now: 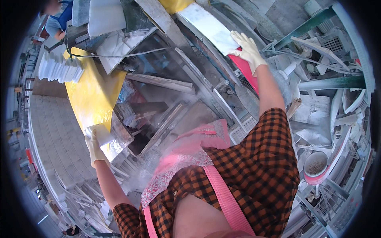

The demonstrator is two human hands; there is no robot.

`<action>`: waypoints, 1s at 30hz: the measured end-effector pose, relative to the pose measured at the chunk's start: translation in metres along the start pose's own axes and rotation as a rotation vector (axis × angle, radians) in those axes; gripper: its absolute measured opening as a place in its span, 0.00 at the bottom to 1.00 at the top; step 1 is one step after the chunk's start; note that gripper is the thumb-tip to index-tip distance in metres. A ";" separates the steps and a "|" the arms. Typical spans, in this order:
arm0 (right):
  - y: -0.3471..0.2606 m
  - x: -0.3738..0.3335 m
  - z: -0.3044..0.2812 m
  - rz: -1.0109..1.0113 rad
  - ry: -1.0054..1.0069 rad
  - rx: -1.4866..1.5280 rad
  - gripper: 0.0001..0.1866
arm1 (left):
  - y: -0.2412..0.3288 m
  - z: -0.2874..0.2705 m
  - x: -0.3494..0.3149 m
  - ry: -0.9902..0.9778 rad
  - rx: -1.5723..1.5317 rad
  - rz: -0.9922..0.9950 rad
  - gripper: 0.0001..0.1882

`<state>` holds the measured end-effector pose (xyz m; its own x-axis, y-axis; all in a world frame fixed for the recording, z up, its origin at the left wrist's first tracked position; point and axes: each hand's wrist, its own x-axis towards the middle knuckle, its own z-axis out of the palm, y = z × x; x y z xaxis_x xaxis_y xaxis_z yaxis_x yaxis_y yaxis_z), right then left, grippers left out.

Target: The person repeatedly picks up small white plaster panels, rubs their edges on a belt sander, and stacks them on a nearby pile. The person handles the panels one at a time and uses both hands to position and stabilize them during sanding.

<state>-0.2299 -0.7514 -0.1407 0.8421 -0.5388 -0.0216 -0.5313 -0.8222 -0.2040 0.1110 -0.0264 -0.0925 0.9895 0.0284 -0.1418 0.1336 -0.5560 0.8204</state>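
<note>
Tile [103, 134]: clasped in left hand [94, 147] | white slab [208, 28]: under right hand [249, 50], fingers outstretched

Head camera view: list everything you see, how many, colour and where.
Sheeting: two, yellow, left and top
Slab stack: one, white, upper left
Large slab: one, white, top left
Tile: one, white, on left sheeting
Panel: one, white, top centre
Strip: one, red, below panel
Bowl: one, grey, lower right
Scrap pieces: many, pale, right
Co-worker: one, blue-clad, top left
Apron: one, pink, lower centre
Left hand: one, cream-gloved, holding tile
Right hand: one, cream-gloved, on panel
</note>
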 end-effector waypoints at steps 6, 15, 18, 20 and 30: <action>0.004 -0.016 -0.035 -0.054 0.085 0.095 0.42 | -0.014 -0.005 0.016 -0.063 -0.019 0.042 0.42; -0.072 -0.010 0.011 -0.125 0.144 -0.494 0.33 | -0.002 0.015 0.007 0.138 0.137 0.101 0.40; -0.062 -0.001 -0.001 -0.070 0.127 -0.133 0.33 | 0.002 0.020 0.000 0.191 0.173 0.111 0.36; -0.057 0.008 -0.011 -0.247 0.276 -0.284 0.33 | 0.002 0.021 -0.004 0.183 0.080 0.036 0.35; -0.076 0.078 0.016 -0.255 0.165 -0.569 0.34 | 0.016 0.028 -0.024 0.179 -0.035 -0.013 0.36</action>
<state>-0.1224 -0.7276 -0.1427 0.9472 -0.2976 0.1190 -0.3205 -0.8722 0.3695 0.0878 -0.0593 -0.0913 0.9813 0.1846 -0.0538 0.1449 -0.5258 0.8382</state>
